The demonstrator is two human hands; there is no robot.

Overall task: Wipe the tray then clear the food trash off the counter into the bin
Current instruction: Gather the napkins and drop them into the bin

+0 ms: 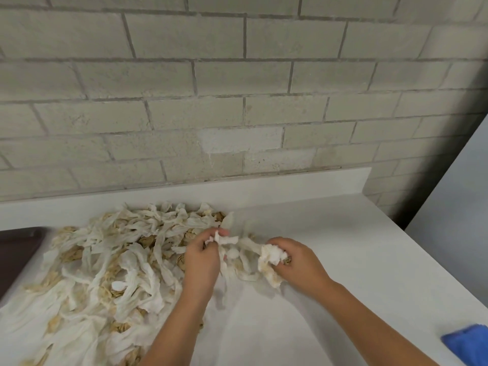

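Observation:
A big heap of food trash [105, 265], pale stained paper strips mixed with tan scraps, covers the left half of the white counter [343, 260]. My left hand [202, 262] pinches a twisted white strip at the heap's right edge. My right hand [295, 262] grips a crumpled stained wad of the same paper just to the right. A strand of paper runs between the two hands. The dark brown tray [15, 254] shows only its corner at the far left, beside the heap.
A blue cloth [467, 344] lies at the counter's front right corner. A brick wall [237, 88] stands behind the counter's raised back lip. A pale panel [454, 194] rises beyond the counter's right edge. No bin is in view.

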